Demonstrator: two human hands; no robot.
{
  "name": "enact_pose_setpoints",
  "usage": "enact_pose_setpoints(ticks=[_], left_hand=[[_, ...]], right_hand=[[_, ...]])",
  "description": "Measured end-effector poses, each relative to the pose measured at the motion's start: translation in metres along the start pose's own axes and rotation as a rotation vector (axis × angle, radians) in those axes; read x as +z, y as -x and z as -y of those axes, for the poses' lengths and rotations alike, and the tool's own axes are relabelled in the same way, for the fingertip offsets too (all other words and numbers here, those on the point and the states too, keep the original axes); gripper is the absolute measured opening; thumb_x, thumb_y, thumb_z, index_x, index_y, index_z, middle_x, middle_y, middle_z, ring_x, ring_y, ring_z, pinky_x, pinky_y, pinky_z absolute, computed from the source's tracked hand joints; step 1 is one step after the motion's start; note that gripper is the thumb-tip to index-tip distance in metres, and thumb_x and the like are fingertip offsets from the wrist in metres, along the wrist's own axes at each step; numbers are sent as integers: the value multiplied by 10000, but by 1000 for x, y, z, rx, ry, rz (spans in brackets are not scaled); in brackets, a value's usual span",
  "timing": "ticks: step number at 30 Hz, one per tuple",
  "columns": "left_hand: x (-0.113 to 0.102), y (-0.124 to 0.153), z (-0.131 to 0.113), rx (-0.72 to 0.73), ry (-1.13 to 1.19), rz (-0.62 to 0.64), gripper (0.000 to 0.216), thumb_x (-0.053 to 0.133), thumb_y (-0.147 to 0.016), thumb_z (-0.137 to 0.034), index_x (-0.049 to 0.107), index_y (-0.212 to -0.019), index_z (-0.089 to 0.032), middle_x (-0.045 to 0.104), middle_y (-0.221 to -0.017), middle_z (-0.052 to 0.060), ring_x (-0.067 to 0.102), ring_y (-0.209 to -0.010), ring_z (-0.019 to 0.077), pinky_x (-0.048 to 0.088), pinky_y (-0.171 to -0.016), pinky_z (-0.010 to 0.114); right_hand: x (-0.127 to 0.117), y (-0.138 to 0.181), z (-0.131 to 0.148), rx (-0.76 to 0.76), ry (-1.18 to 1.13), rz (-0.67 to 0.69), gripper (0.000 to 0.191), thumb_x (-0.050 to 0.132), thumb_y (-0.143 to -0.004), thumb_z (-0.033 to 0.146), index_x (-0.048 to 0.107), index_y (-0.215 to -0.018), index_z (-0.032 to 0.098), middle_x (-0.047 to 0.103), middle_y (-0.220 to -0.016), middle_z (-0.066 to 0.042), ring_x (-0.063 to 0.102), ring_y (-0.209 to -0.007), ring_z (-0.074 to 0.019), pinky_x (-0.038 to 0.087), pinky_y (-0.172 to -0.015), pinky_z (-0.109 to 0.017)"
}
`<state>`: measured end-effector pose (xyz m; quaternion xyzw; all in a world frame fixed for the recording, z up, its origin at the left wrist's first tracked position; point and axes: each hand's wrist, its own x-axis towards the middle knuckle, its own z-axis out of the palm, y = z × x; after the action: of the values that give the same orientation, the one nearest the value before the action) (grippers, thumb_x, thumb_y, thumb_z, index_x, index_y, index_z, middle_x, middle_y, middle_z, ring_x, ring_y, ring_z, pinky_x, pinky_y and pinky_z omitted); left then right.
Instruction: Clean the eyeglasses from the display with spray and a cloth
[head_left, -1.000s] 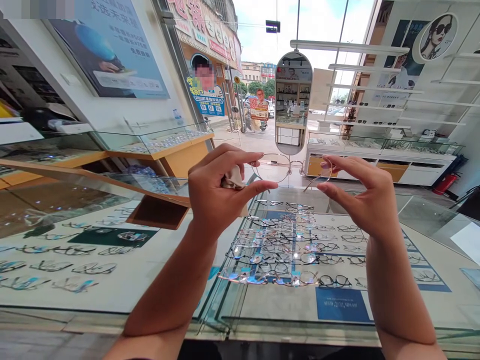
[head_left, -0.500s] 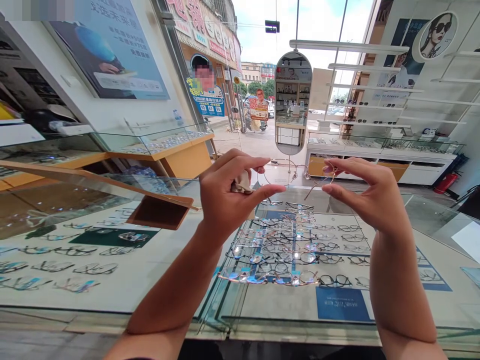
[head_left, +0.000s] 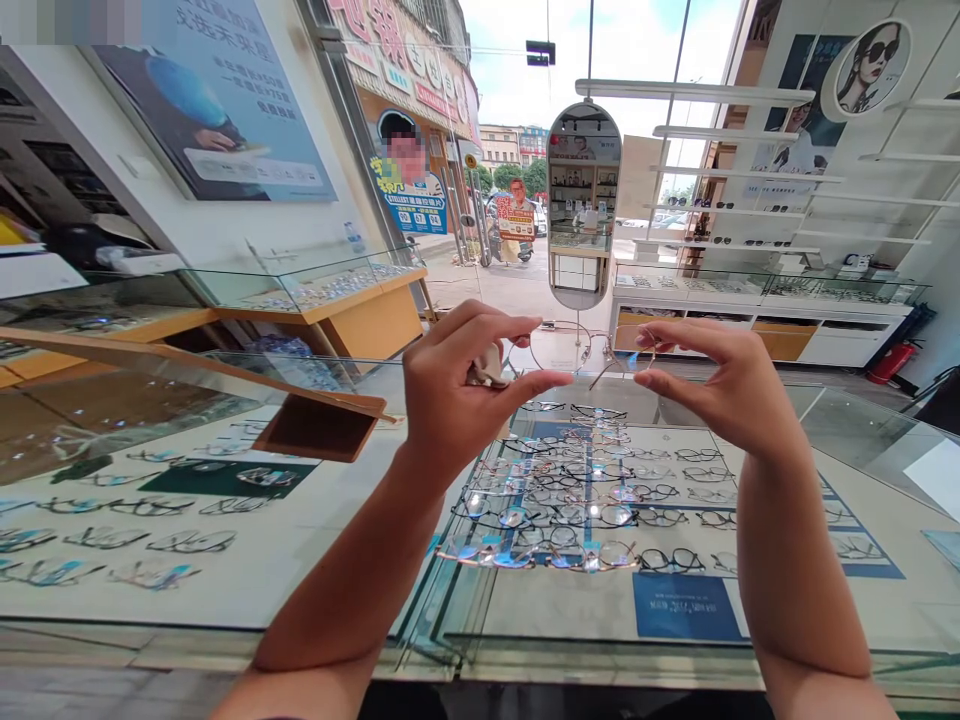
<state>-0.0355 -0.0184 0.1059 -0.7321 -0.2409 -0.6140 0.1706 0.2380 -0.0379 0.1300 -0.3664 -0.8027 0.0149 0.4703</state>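
I hold a thin-rimmed pair of glasses (head_left: 581,350) up in front of me with both hands. My left hand (head_left: 457,395) pinches its left end between thumb and forefinger, with a small pale cloth (head_left: 486,368) tucked against the palm. My right hand (head_left: 712,385) pinches the right end, where the temple arm hangs down. Below the hands lies a glass display counter (head_left: 525,600) with several rows of glasses under the pane.
An oval mirror on a stand (head_left: 583,205) rises behind the counter. A second glass case with a wooden base (head_left: 352,300) is at the left, white wall shelves with sunglasses (head_left: 750,180) at the right. A red fire extinguisher (head_left: 891,366) lies on the floor.
Both hands have drifted slightly right and closer together, still holding the glasses; the frame now sits a little lower against the mirror stand.
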Motion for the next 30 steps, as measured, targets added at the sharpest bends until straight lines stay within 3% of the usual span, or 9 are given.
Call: enact_pose_setpoints(ticks=[7,16,30], left_hand=[[0,-3,-1,54,15,-11,401,901,-805,-470,740,-1109,-264,726,-889,-16,670,-780,138,545,-713,276],[-7,-4,19,-61,-53,79,376,848,-842,-552,770,-1032,-237,767,-885,5,600,-671,132,476,-627,279],[-10,-5,19,-48,-76,108,375,833,-855,-559,763,-1036,-238,758,-872,-2,615,-687,138,497,-661,286]], right_hand=[[1,0,2,25,40,20,327,847,-848,402,817,-1136,251,840,-1082,-59,769,-967,-249,579,-914,-443],[16,4,19,-86,213,-184,328,797,-904,412,813,-1197,267,824,-1011,-55,749,-923,-249,560,-854,-421],[16,6,21,-81,287,-161,347,784,-913,453,812,-1208,271,832,-1030,-61,755,-916,-250,556,-839,-406]])
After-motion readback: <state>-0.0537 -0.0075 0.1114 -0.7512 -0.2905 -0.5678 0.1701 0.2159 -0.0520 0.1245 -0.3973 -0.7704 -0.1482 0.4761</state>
